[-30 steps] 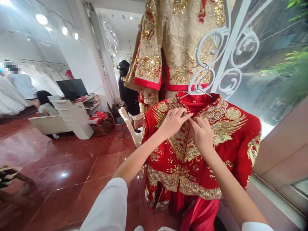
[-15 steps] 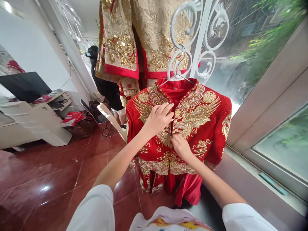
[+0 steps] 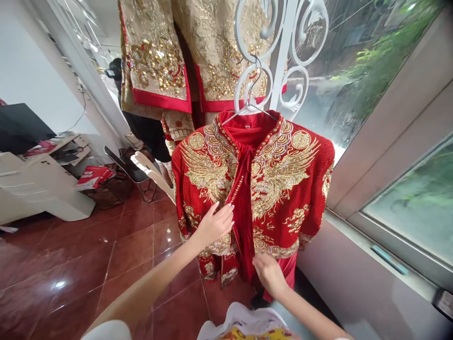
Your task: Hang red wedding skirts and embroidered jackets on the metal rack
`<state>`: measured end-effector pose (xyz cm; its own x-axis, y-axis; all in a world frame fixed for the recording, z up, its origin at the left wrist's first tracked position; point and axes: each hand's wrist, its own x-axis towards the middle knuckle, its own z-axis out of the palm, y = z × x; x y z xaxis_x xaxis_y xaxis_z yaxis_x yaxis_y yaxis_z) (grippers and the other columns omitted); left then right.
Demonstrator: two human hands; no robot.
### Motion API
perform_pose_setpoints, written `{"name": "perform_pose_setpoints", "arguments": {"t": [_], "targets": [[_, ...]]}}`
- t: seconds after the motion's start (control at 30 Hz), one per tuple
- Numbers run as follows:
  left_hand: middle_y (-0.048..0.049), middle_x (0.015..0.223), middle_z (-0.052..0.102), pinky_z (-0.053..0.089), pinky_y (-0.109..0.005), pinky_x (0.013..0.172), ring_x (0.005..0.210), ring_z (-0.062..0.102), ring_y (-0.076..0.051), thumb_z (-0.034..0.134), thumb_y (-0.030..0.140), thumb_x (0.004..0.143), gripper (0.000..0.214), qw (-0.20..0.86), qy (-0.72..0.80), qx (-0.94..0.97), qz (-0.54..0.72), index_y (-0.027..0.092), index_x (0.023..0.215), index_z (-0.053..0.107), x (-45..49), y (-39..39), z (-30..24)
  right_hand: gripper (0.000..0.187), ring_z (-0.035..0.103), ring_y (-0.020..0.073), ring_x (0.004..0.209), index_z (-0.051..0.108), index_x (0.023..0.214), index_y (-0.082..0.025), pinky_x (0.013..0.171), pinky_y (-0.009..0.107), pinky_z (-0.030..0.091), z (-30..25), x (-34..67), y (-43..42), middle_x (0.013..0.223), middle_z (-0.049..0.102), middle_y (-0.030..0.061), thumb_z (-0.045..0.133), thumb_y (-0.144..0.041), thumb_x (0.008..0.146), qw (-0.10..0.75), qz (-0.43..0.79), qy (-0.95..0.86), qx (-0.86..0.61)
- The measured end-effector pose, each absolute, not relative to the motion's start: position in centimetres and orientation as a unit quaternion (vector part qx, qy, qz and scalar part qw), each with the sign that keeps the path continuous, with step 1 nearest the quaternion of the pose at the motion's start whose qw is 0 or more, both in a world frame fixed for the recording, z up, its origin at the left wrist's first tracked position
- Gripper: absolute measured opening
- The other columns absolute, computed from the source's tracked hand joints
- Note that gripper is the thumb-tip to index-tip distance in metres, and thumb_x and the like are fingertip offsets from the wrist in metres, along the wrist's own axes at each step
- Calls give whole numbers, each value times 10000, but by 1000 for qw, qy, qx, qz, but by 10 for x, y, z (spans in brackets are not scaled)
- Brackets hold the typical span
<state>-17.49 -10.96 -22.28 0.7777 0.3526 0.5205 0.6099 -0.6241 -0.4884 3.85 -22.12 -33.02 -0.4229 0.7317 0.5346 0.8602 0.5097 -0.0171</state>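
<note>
A red jacket (image 3: 283,165) with dense gold embroidery hangs by its collar from a thin hanger (image 3: 255,80), its front parted over a red inner garment (image 3: 245,203). My left hand (image 3: 214,225) lies on the front panel to my left, at its edge, with fingers stretched and slightly apart; that panel is turned a little aside. Lower down, my right hand (image 3: 269,274) is closed in a pinch at the bottom front corner of the other panel. The fingertips of my right hand are partly hidden.
Behind the jacket stands a white scrollwork metal rack (image 3: 279,71), with gold sequined garments (image 3: 159,66) hanging beside it. A window (image 3: 417,189) is on the right. At the left are a desk (image 3: 42,184), a dark chair (image 3: 129,170) and a person in black (image 3: 148,132).
The jacket front has gone from nearly closed to parted. Both hands have moved down, my left hand also to the left, and the camera view has shifted slightly.
</note>
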Motion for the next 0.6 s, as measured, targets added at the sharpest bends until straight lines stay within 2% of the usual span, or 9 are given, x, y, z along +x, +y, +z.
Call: {"name": "perform_pose_setpoints", "arguments": {"t": [0.07, 0.13, 0.17, 0.23, 0.33, 0.4, 0.47, 0.53, 0.6], "targets": [[-51, 1213, 636, 394, -448, 1046, 1096, 588, -204, 495, 299, 892, 339, 324, -326, -847, -266, 254, 1214, 594, -170, -108, -217, 340, 600, 247, 1075, 579, 1110, -381, 837, 439, 558, -280, 34, -193, 1151, 630, 3, 435, -192, 866, 313, -154, -776, -526], [-109, 1261, 587, 351, -523, 1057, 1125, 564, -274, 534, 335, 871, 461, 307, -409, -793, -331, 279, 1327, 497, -156, -101, -208, 539, 386, 336, 1309, 384, 1361, -281, 991, 555, 429, -226, 26, -157, 1404, 429, 135, 534, -369, 850, 398, -224, -686, -566], [-143, 1300, 543, 328, -561, 1056, 1174, 523, -314, 541, 339, 866, 504, 303, -444, -765, -354, 272, 1358, 457, -149, -95, -203, 688, 271, 392, 1358, 308, 1410, -193, 1016, 615, 354, -201, 25, -140, 1452, 314, 223, 567, -447, 825, 418, -263, -650, -577], [-192, 1369, 441, 295, -610, 1053, 1278, 402, -374, 546, 322, 860, 549, 299, -492, -718, -390, 225, 1381, 404, -145, -84, -190, 872, 141, 488, 1363, 238, 1437, -94, 987, 739, 193, -160, 32, -114, 1460, 188, 322, 588, -554, 784, 435, -304, -595, -604], [-189, 1394, 395, 341, -589, 1034, 1307, 352, -360, 533, 254, 855, 556, 290, -525, -682, -418, 178, 1377, 355, -170, -75, -161, 1024, 82, 534, 1347, 180, 1458, -58, 914, 793, 115, -117, 76, -103, 1461, 128, 345, 616, -625, 724, 462, -282, -554, -633], [-135, 1299, 514, 436, -519, 959, 1190, 490, -297, 480, 186, 862, 494, 296, -522, -691, -403, 208, 1346, 383, -200, -73, -135, 912, 107, 475, 1368, 276, 1432, -104, 969, 739, 140, -95, 120, -105, 1460, 212, 283, 628, -576, 736, 516, -275, -522, -622], [-99, 1259, 568, 481, -453, 915, 1111, 552, -257, 471, 146, 833, 500, 276, -532, -684, -416, 197, 1326, 411, -226, -71, -105, 706, 252, 390, 1349, 429, 1341, -141, 1038, 610, 237, -76, 163, -101, 1378, 389, 221, 629, -493, 763, 557, -222, -547, -583], [-47, 1172, 630, 500, -395, 895, 1009, 596, -211, 499, 132, 772, 457, 215, -538, -671, -463, 171, 1226, 522, -245, -62, -72, 467, 460, 314, 1216, 566, 1189, -174, 1015, 502, 350, -61, 193, -88, 1202, 566, 144, 560, -444, 807, 579, -103, -603, -539], [-1, 941, 684, 531, -363, 804, 829, 608, -161, 537, 192, 733, 316, 117, -548, -671, -486, 123, 1025, 635, -259, -45, -41, 351, 604, 254, 980, 631, 1045, -176, 897, 430, 458, -53, 205, -71, 977, 662, 89, 496, -414, 827, 597, 55, -613, -515]]}}
